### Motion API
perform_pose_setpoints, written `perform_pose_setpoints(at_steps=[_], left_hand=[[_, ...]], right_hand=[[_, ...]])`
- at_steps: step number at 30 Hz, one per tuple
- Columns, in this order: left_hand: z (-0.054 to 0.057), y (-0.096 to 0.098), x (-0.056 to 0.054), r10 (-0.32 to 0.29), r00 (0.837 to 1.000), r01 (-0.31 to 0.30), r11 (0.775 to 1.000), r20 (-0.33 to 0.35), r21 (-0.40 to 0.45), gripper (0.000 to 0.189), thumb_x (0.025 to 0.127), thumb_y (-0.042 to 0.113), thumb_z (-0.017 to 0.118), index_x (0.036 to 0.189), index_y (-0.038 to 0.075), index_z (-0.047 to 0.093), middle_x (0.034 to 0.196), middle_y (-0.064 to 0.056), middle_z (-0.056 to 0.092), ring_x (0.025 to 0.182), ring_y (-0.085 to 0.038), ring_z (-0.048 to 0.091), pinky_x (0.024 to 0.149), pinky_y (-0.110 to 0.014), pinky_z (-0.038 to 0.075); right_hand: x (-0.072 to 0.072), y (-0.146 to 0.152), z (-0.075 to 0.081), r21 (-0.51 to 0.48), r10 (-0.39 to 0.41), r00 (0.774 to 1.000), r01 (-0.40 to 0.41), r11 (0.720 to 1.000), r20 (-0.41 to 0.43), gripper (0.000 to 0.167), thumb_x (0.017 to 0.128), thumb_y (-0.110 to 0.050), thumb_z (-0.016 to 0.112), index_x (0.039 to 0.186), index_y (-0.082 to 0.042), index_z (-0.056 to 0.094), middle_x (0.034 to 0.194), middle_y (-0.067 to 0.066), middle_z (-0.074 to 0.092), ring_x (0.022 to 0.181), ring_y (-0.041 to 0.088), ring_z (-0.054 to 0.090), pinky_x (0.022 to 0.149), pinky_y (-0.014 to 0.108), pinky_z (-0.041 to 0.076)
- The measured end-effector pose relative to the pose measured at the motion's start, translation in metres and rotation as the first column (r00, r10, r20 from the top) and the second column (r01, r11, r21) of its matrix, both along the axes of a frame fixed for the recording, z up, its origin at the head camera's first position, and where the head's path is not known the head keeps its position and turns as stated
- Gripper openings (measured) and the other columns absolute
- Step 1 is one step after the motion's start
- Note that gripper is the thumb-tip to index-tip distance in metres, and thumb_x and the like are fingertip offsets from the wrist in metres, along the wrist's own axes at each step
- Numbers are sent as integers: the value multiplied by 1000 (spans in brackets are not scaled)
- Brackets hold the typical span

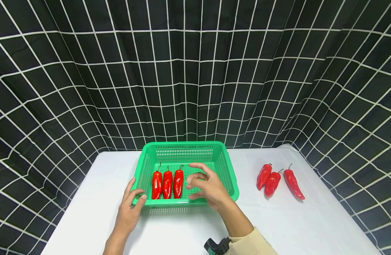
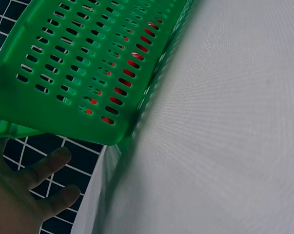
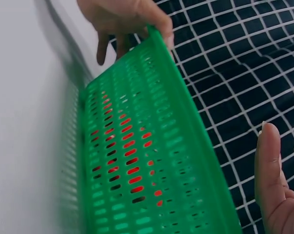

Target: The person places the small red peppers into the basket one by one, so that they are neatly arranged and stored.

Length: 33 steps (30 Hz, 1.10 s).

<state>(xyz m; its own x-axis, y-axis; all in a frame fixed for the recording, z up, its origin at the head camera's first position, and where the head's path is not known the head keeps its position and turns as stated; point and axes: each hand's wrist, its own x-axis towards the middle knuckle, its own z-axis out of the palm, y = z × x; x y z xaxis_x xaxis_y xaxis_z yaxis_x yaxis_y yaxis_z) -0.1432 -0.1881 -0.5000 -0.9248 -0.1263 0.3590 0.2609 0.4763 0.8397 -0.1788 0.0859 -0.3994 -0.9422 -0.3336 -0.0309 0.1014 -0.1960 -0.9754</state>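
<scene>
My left hand point(image 1: 129, 209) is at the near left corner of a green plastic basket point(image 1: 231, 173); its thumb and a finger grip the rim, with other fingers spread along the outside. Inside the basket, three red peppers point(image 1: 167, 184) lie side by side in the left half, stems toward the back. Over the near right part of the basket hovers my right hand point(image 1: 211, 187), its fingers loosely bent and nothing held between them. In the left wrist view, red shows through the slots of the basket wall point(image 2: 83, 63).
Three more red peppers lie on the white table point(image 1: 272, 219) to the right of the basket: two close together point(image 1: 272, 184) and one slightly apart point(image 1: 293, 184). A black curtain with a white grid point(image 1: 195, 78) hangs behind and along both sides.
</scene>
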Motion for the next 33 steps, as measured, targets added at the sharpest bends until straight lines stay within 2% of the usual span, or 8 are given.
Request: perform_pose_setpoints(at_steps=[9, 17, 20, 27, 33], left_hand=[[1, 0, 0, -5, 1000, 5, 1000, -2, 0, 16, 96, 16, 60, 108, 7, 64, 156, 0, 25, 139, -36, 23, 102, -63, 26], [3, 1, 0, -2, 1000, 2, 1000, -8, 0, 16, 96, 15, 60, 108, 6, 64, 155, -1, 26, 139, -36, 24, 101, -63, 26], [4, 2, 0, -4, 1000, 4, 1000, -9, -2, 16, 96, 15, 59, 108, 6, 64, 155, -2, 26, 139, -37, 24, 101, -64, 26], [4, 3, 0, 2, 1000, -2, 1000, -4, -11, 16, 96, 15, 59, 108, 6, 64, 155, -1, 26, 139, -37, 24, 99, -63, 29], [3, 3, 1, 6, 1000, -6, 1000, 1, -6, 15, 96, 15, 59, 108, 6, 64, 155, 1, 26, 139, -36, 24, 100, -63, 28]], right_hand=[[21, 20, 6, -67, -12, 1000, 11, 998, -1, 53, 85, -2, 69, 133, -12, 50, 105, 24, 55, 86, 35, 64, 64, 52, 55], [36, 35, 16, -116, -25, 999, 20, 993, -40, 53, 86, -1, 68, 135, -10, 47, 108, 24, 54, 85, 37, 64, 64, 54, 54], [40, 41, 19, -125, -22, 997, 13, 992, -71, 54, 87, 0, 67, 135, -7, 45, 109, 26, 53, 85, 38, 64, 64, 55, 54], [48, 55, 23, -128, -42, 993, 27, 991, -114, 52, 88, 2, 64, 136, -6, 44, 109, 26, 52, 83, 30, 66, 63, 52, 55], [53, 66, 24, -123, -64, 986, 45, 991, -154, 51, 88, 4, 63, 135, -4, 45, 108, 26, 52, 83, 30, 66, 63, 52, 55]])
